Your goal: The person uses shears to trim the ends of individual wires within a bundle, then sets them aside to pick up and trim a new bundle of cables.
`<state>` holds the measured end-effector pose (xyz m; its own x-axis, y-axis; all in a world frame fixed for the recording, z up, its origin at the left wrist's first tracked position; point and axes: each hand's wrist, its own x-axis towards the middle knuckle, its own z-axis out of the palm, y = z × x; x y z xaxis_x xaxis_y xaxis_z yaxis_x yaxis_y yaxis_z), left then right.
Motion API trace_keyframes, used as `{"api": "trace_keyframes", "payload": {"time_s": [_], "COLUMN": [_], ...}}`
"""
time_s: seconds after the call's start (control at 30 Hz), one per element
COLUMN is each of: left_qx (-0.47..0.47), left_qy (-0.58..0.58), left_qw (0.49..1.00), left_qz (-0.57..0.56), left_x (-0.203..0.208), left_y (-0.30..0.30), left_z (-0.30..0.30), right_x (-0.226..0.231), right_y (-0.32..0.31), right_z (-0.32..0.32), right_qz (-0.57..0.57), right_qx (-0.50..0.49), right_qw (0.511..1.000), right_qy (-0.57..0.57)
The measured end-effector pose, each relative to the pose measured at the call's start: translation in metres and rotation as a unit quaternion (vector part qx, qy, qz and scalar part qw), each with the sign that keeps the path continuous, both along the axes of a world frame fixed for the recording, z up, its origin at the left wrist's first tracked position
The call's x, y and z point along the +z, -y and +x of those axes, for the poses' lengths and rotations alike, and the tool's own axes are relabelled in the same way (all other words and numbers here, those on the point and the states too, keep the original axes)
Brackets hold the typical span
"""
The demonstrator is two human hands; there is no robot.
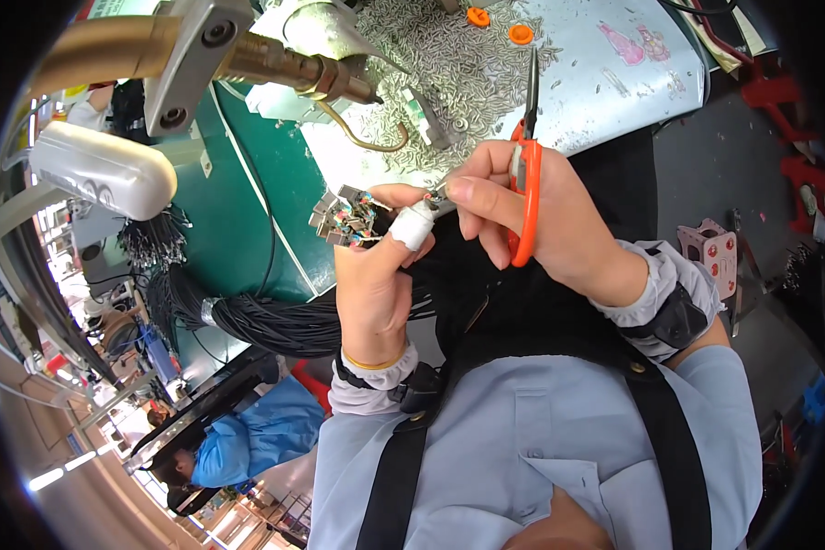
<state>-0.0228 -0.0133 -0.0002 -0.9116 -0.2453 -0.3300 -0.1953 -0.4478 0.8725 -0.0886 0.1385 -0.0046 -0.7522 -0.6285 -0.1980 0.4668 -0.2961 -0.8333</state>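
My left hand [374,291], its thumb wrapped in white tape [413,225], is closed round a bundle of small metal cable connectors [332,218] with short coloured wires. My right hand [564,215] carries a pair of scissors [530,203] with orange handles, its dark blades pointing away from me. The thumb and forefinger of that same hand pinch at a small part beside my taped thumb; what it is, I cannot make out. Just beyond both hands, a bent brass-coloured hook [376,142] hangs over the work surface.
Countless small metal pieces [458,78] cover the pale sheet, with orange caps [521,35] among them. A metal arm [202,64] and a white lamp [105,171] hang at upper left. Black cables [275,323] lie coiled on the green mat [238,202]. A person in blue [261,435] sits at lower left.
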Motion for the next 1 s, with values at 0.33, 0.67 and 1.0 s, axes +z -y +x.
{"api": "trace_keyframes", "payload": {"time_s": [0.33,0.67,1.0], "left_qx": [-0.009,-0.036,-0.092], "left_qy": [-0.008,0.024,0.045], "left_qw": [0.999,0.998,0.993], "left_qz": [-0.048,0.049,0.051], "left_x": [0.0,-0.011,-0.012], "left_y": [0.005,0.021,0.04], "left_z": [-0.003,-0.058,-0.068], "right_x": [-0.002,-0.035,-0.026], "right_y": [0.002,0.018,0.03], "right_z": [0.008,-0.044,-0.052], "right_qz": [-0.012,0.175,0.216], "right_qx": [-0.005,-0.142,-0.088], "right_qw": [0.999,0.929,0.946], "right_qy": [0.043,-0.293,-0.224]}}
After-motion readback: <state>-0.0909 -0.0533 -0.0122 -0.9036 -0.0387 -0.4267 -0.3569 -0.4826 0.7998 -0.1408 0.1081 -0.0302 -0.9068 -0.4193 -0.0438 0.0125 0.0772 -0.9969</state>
